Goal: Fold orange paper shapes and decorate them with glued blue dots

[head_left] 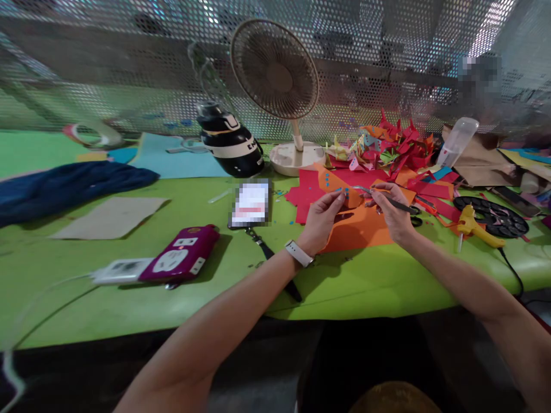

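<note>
My left hand (321,219), with a pale watch band at its wrist, is closed in a pinch on an orange paper piece (328,180) dotted with small blue bits. My right hand (392,213) grips a pair of tweezers (401,205) with a dark body and a bent metal tip. The tip points left, close to the pinching fingers of my left hand; whether it touches the paper I cannot tell. Beneath both hands lie an orange sheet (357,232) and red sheets (303,198). Small blue bits are scattered on the green tabletop to the left.
Behind my hands rise a pile of folded paper shapes (398,143), a white fan (297,154) and a black bottle (235,158). A yellow glue gun (477,229) and black tray (514,221) sit right. A phone (250,203) and purple power bank (183,252) lie left.
</note>
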`<move>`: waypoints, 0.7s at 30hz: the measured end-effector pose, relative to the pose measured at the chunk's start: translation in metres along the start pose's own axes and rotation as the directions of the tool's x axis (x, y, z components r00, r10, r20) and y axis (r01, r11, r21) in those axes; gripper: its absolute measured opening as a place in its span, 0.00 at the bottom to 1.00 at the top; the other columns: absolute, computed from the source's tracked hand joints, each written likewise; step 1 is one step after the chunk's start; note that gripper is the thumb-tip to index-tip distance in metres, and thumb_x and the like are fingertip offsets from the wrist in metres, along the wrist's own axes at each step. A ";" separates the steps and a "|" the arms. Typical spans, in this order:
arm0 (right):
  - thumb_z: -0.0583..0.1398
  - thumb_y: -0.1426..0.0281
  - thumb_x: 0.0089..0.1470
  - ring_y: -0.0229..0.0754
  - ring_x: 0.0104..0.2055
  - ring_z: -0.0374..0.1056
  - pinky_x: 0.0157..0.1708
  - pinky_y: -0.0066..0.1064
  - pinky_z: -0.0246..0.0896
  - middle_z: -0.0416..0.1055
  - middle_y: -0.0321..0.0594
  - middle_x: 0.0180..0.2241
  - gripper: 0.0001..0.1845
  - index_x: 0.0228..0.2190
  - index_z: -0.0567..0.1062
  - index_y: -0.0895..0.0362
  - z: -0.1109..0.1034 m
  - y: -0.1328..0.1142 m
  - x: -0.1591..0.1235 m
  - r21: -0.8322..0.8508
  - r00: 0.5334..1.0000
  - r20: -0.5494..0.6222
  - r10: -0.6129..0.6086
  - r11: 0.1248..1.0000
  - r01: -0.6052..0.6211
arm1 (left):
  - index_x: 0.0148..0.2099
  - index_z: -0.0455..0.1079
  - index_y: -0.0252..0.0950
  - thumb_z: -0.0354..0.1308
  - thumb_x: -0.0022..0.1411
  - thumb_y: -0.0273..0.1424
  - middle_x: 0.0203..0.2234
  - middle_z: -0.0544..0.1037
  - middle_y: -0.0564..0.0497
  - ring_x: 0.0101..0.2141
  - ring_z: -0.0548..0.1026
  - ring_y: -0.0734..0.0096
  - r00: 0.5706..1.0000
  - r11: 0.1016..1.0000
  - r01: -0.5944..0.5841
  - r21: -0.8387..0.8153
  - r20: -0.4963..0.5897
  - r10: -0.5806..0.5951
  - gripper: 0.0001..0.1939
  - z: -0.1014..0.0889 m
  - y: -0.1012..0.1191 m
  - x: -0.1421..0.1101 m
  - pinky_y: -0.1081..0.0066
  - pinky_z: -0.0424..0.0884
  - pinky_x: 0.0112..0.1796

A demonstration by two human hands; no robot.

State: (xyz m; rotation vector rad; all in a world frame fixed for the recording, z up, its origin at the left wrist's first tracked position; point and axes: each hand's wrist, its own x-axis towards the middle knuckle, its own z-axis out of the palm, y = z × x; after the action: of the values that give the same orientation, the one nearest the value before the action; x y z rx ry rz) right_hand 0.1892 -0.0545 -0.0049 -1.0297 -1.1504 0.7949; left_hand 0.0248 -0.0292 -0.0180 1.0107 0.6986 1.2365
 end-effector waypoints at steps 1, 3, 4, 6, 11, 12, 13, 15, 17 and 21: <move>0.65 0.55 0.51 0.35 0.27 0.73 0.22 0.26 0.61 0.78 0.36 0.31 0.18 0.37 0.68 0.53 0.000 0.000 0.000 -0.005 1.000 0.002 -0.008 1.000 0.008 | 0.39 0.76 0.37 0.72 0.48 0.43 0.31 0.80 0.53 0.32 0.79 0.72 1.000 1.000 -0.001 -0.003 -0.001 0.001 0.19 0.000 0.000 0.000 0.69 0.77 0.36; 0.64 0.54 0.52 0.36 0.29 0.73 0.25 0.28 0.65 0.78 0.37 0.32 0.19 0.37 0.68 0.52 -0.001 -0.001 0.000 -0.015 0.999 0.004 -0.038 0.999 0.038 | 0.39 0.76 0.37 0.72 0.47 0.42 0.31 0.80 0.54 0.32 0.79 0.72 1.000 1.000 -0.004 -0.014 -0.016 0.003 0.19 -0.001 -0.001 0.001 0.69 0.77 0.36; 0.64 0.53 0.52 0.37 0.30 0.73 0.27 0.29 0.67 0.78 0.37 0.32 0.19 0.38 0.68 0.52 -0.001 -0.001 0.000 -0.020 0.998 0.008 -0.055 0.998 0.055 | 0.38 0.76 0.37 0.73 0.47 0.41 0.30 0.79 0.54 0.31 0.78 0.73 1.000 1.000 -0.006 -0.021 -0.025 0.006 0.19 -0.001 -0.001 0.001 0.69 0.77 0.36; 0.64 0.53 0.52 0.37 0.30 0.74 0.31 0.31 0.70 0.78 0.37 0.32 0.19 0.37 0.67 0.52 0.000 -0.001 -0.001 -0.021 0.997 0.018 -0.074 0.997 0.074 | 0.37 0.76 0.37 0.73 0.46 0.41 0.29 0.79 0.54 0.30 0.78 0.74 0.999 0.999 -0.013 -0.029 -0.036 0.012 0.19 0.000 -0.001 0.001 0.70 0.77 0.36; 0.66 0.54 0.50 0.36 0.28 0.73 0.34 0.33 0.72 0.78 0.35 0.30 0.19 0.36 0.67 0.52 0.002 -0.001 -0.002 0.018 0.998 0.020 -0.060 0.998 0.059 | 0.37 0.77 0.36 0.73 0.45 0.43 0.29 0.79 0.53 0.30 0.78 0.74 1.000 1.000 -0.012 -0.024 -0.015 0.012 0.20 0.002 0.000 -0.001 0.72 0.77 0.34; 0.66 0.55 0.50 0.36 0.28 0.72 0.33 0.32 0.72 0.78 0.35 0.30 0.19 0.36 0.67 0.52 0.002 -0.001 -0.002 0.016 0.998 0.017 -0.056 0.998 0.056 | 0.38 0.77 0.37 0.73 0.45 0.43 0.30 0.80 0.53 0.30 0.78 0.73 1.000 1.000 -0.009 -0.020 -0.010 0.009 0.21 0.002 0.000 -0.001 0.72 0.77 0.34; 0.66 0.55 0.50 0.36 0.28 0.72 0.33 0.32 0.72 0.78 0.35 0.30 0.19 0.36 0.67 0.52 0.002 -0.001 -0.002 0.011 0.998 0.016 -0.053 0.999 0.053 | 0.38 0.77 0.37 0.73 0.45 0.44 0.31 0.80 0.53 0.31 0.79 0.73 1.000 1.000 -0.008 -0.017 -0.006 0.008 0.21 0.002 0.000 -0.001 0.71 0.77 0.35; 0.65 0.55 0.51 0.36 0.28 0.73 0.33 0.32 0.72 0.78 0.35 0.30 0.18 0.36 0.67 0.52 0.001 -0.002 -0.002 0.006 0.999 0.009 -0.053 0.999 0.052 | 0.39 0.77 0.37 0.73 0.45 0.44 0.31 0.80 0.53 0.31 0.79 0.72 1.000 1.000 -0.009 -0.014 -0.010 0.009 0.22 0.002 0.000 -0.001 0.71 0.77 0.35; 0.65 0.56 0.51 0.37 0.29 0.73 0.34 0.33 0.72 0.78 0.36 0.31 0.18 0.36 0.67 0.52 0.001 -0.002 -0.001 0.014 0.998 0.008 -0.059 0.998 0.059 | 0.38 0.77 0.37 0.73 0.44 0.44 0.29 0.79 0.53 0.30 0.78 0.73 1.000 1.000 -0.015 -0.018 -0.020 0.015 0.22 0.002 0.000 -0.001 0.71 0.77 0.35; 0.65 0.57 0.51 0.38 0.31 0.74 0.35 0.34 0.72 0.77 0.36 0.30 0.17 0.35 0.67 0.52 0.001 -0.003 -0.002 0.028 0.996 0.014 -0.087 0.996 0.086 | 0.37 0.77 0.37 0.73 0.44 0.43 0.28 0.78 0.55 0.29 0.77 0.75 0.999 0.999 -0.023 -0.023 -0.026 0.022 0.20 0.002 -0.001 -0.001 0.72 0.77 0.34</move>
State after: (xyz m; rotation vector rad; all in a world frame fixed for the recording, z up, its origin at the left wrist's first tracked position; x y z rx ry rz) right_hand 0.1875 -0.0572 -0.0027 -0.9463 -1.1860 0.7490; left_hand 0.0264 -0.0302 -0.0178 0.9868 0.6929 1.2768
